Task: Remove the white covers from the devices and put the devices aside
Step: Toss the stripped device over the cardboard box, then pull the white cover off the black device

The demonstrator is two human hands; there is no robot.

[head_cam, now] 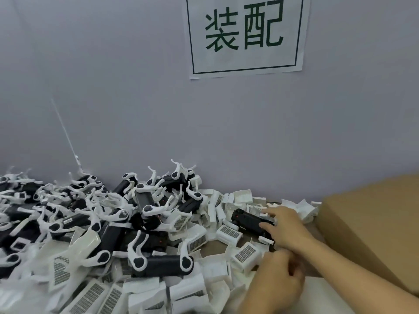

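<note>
A black device (249, 219) lies among loose white covers (229, 233) near the wall, right of centre. My right hand (286, 225) reaches in from the right and grips the device's right end, fingers over the top and thumb on its near side. My left hand (280, 282) sits just in front of it with fingers curled into the palm; I see nothing in it. A small white piece (265, 240) lies between the two hands. More grilled white covers (244, 253) lie scattered in front.
A big heap of black devices with white curved arms (145, 214) fills the left half of the table. A brown cardboard box (374, 223) stands at the right. A grey wall with a paper sign (246, 35) closes the back.
</note>
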